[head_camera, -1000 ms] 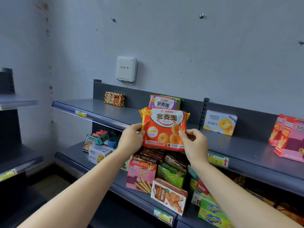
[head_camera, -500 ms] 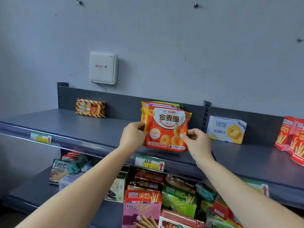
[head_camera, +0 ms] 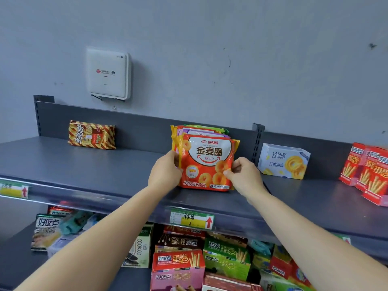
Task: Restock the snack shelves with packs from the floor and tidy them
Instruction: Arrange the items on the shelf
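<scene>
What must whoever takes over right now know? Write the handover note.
Hands: the left hand grips the orange pack by its left edge; the right hand pinches its right edge.
Place: the orange pack stands upright on the top shelf, in front of the row of like packs by the back panel.
Done: this pack is at its row.
Left: let go, square up the row, and fetch more. The floor stock is out of view.

Grey wall; white wall box
</scene>
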A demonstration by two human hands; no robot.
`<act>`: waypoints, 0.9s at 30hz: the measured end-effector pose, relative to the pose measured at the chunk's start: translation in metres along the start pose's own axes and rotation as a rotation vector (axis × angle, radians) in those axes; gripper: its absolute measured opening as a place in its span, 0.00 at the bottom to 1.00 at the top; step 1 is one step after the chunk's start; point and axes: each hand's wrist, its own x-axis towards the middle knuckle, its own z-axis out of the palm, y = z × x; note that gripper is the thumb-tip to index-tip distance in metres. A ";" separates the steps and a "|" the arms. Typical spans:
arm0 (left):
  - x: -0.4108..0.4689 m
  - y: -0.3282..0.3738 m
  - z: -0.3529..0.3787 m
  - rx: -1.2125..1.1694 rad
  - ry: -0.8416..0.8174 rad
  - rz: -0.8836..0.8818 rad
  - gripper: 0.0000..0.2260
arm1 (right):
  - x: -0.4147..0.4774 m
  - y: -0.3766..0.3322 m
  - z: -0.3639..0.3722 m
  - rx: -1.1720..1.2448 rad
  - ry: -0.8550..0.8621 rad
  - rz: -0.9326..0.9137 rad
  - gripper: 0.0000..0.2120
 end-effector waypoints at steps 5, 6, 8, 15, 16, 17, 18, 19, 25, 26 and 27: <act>-0.006 0.007 0.001 0.079 0.018 -0.047 0.14 | -0.003 -0.002 -0.008 -0.065 -0.059 -0.029 0.07; -0.009 0.008 0.001 0.083 0.019 -0.054 0.16 | -0.004 -0.002 -0.010 -0.073 -0.066 -0.035 0.07; -0.014 0.009 0.002 0.094 0.021 -0.055 0.19 | -0.006 -0.001 -0.014 -0.090 -0.075 -0.051 0.08; -0.040 0.021 0.006 0.255 0.168 0.037 0.25 | -0.018 0.011 -0.033 -0.119 -0.085 -0.071 0.15; -0.044 0.025 0.007 0.274 0.191 0.075 0.24 | -0.021 0.013 -0.038 -0.136 -0.086 -0.076 0.15; -0.047 0.030 0.009 0.284 0.204 0.113 0.23 | -0.024 0.015 -0.043 -0.159 -0.084 -0.085 0.15; -0.049 0.035 0.010 0.287 0.203 0.149 0.22 | -0.028 0.016 -0.050 -0.185 -0.083 -0.092 0.15; -0.052 0.041 0.012 0.284 0.189 0.186 0.21 | -0.031 0.017 -0.056 -0.212 -0.080 -0.096 0.15; -0.077 0.076 0.027 0.242 0.025 0.468 0.14 | -0.065 0.023 -0.099 -0.367 0.003 -0.076 0.15; -0.083 0.081 0.030 0.241 -0.014 0.513 0.14 | -0.074 0.024 -0.107 -0.400 0.019 -0.066 0.15; -0.090 0.086 0.035 0.243 -0.056 0.556 0.14 | -0.084 0.027 -0.115 -0.430 0.032 -0.054 0.15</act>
